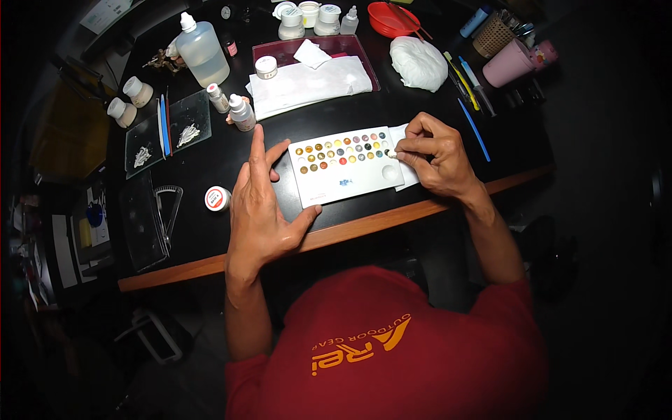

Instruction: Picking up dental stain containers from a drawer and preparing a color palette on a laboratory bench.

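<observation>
A white paint palette [367, 185] with rows of small wells in many colours lies near the table's front edge. Along its left side my left hand [260, 203] is spread, with the thumb by the lower left corner and fingers by the upper left. At the palette's right end, thumb and fingertips of my right hand [441, 157] are pinched together over the last wells. A small whitish piece [392, 154] shows at those fingertips; its kind is too small to tell. Partly beneath the right hand, a white tissue [407, 178] sticks out from under the palette.
A dropper bottle [242, 115] and a small lidded jar [218, 199] stand close to my left hand. Farther off are a large clear bottle [203, 56], folded white cloth [308, 87], glass slab [199, 115], red bowl [388, 19], white wad [418, 64] and pink cup [509, 64].
</observation>
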